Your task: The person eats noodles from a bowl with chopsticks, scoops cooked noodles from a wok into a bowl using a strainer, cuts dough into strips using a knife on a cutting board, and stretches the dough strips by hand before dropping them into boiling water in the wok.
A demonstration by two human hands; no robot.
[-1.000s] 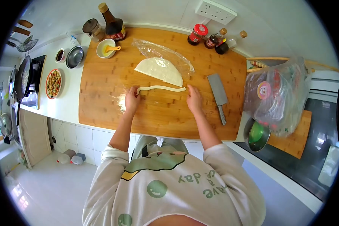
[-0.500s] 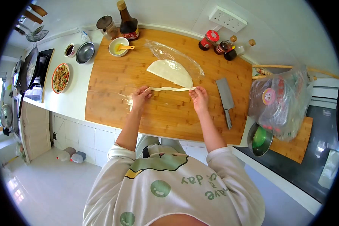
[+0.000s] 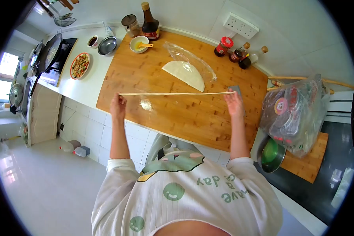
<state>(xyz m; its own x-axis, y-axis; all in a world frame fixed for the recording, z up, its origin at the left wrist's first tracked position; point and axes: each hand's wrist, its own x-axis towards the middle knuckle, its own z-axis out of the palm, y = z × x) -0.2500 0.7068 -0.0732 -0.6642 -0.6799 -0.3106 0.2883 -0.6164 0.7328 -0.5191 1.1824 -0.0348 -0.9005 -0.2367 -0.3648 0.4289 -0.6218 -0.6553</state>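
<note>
a long, thin strip of dough (image 3: pixel 177 94) runs nearly straight between the two hands, above the wooden board (image 3: pixel 192 122), roughly from the near-left corner across toward the right edge. the left hand (image 3: pixel 118 105) is by that near-left corner, pinching one end of the strip; the right hand (image 3: pixel 234 104) pinches the other end near the right edge, its palm partly turned up. the small gap between strip and wood, if there is one, is hard to judge from overhead.

the strip looks light, soft and stretchy, with little stiffness of its own, so it would likely sag if either end were let go. being so thin, it seems easy to tear, most likely at its middle or where a pinch digs in. the ends are the sensible places to hold, with a flat, gentle grip and an even pull; a slick surface might let it slip, though its feel cannot be seen.

just beyond the strip, toward the far edge, lies a half-round sheet of dough (image 3: pixel 183 75), with clear plastic film (image 3: pixel 202 67) along its far side. a knife (image 3: pixel 235 89) lies near the right edge, partly hidden by the right hand. a small bowl (image 3: pixel 133 47) sits at the far-left corner.
</note>
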